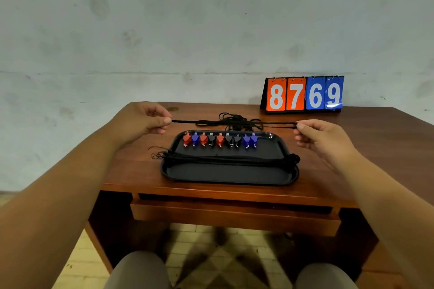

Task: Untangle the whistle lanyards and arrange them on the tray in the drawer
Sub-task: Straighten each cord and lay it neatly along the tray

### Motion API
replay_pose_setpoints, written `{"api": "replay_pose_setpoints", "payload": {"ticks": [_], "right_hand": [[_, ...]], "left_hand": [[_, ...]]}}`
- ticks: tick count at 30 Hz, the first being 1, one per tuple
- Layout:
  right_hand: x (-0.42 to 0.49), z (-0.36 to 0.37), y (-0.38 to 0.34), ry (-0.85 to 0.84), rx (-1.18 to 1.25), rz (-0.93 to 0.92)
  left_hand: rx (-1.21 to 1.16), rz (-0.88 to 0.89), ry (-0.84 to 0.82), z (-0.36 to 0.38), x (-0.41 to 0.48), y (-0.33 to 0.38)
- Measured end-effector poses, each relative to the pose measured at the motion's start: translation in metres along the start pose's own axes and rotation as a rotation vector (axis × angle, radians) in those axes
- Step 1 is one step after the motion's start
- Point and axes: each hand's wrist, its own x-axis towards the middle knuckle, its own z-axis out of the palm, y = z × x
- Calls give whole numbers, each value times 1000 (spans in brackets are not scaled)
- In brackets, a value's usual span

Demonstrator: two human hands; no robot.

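Note:
A black tray [230,175] lies on the wooden table. Several red, blue and black whistles [219,140] stand in a row along its far side. Straightened black lanyards [225,159] stretch across the tray's middle, their ends hanging over both rims. My left hand [148,122] and my right hand [319,135] each pinch one end of a black lanyard [187,121] pulled taut above the table behind the tray. A tangled heap of black cords [237,122] lies on the table behind the tray, under the taut lanyard.
A flip scoreboard [304,94] reading 8769 stands at the table's far right, against the wall. The table's drawer front [232,210] shows below the near edge, closed. My knees are visible beneath it over a tiled floor.

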Motion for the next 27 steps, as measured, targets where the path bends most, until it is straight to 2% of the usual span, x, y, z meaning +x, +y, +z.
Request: {"api": "replay_pose_setpoints", "payload": {"ticks": [7, 15, 20, 27], "right_hand": [[-9, 10, 22, 82, -428, -145], [-21, 14, 33, 60, -433, -177], [-30, 17, 38, 105, -398, -172], [-34, 22, 41, 65, -525, -206]], "left_hand": [[87, 1, 64, 9, -7, -32], [398, 112, 142, 27, -19, -59], [451, 125, 172, 41, -24, -68], [407, 149, 197, 44, -30, -80]]}}
